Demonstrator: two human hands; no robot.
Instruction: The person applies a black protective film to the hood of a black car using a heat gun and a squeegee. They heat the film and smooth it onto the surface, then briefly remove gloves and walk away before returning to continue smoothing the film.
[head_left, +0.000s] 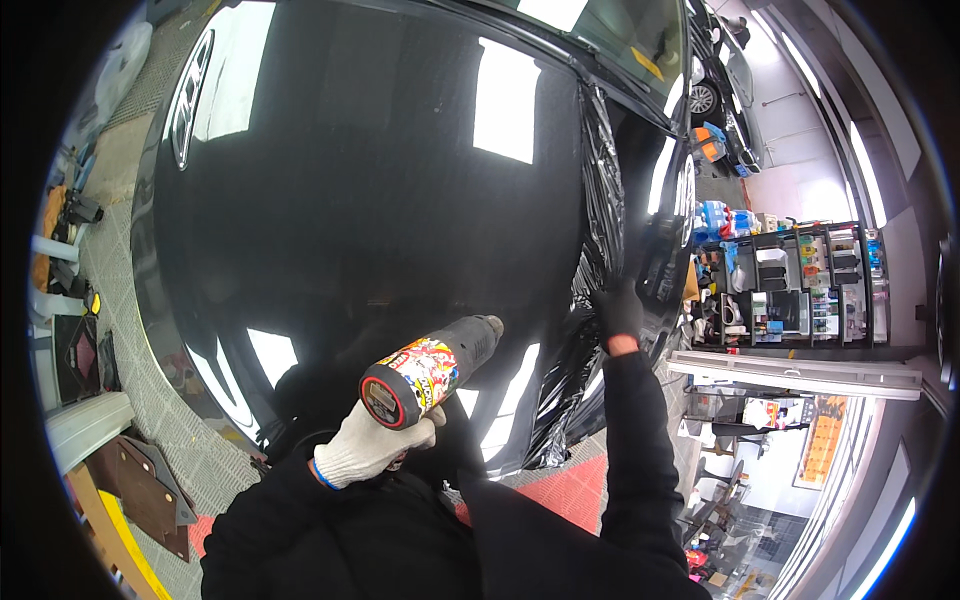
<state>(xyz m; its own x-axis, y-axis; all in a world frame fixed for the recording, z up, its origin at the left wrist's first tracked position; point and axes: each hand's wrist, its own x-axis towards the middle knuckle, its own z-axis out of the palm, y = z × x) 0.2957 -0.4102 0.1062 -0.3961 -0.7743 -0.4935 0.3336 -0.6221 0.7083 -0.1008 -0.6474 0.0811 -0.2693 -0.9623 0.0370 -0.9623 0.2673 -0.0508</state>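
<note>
My left hand [365, 447], in a white knit glove, is closed round the handle of a heat gun [420, 370]. The gun has a dark body with bright stickers, and its metal nozzle points up and right over the glossy black car hood [400, 200]. My right hand [618, 308], in a black glove, rests at the hood's right edge, against crinkled black plastic film [600, 170]. Its fingers blend into the dark surface, so their grip is hard to make out. The loose film runs in folds along that edge, from near the windshield to the front corner.
Shelves [790, 285] with bottles and boxes stand at the right. Another dark car [725, 90] is parked at the upper right. A brown leather-like piece [140, 490] lies at the lower left, on grey floor tiles [210, 450]. A red floor patch [570, 490] shows below the hood.
</note>
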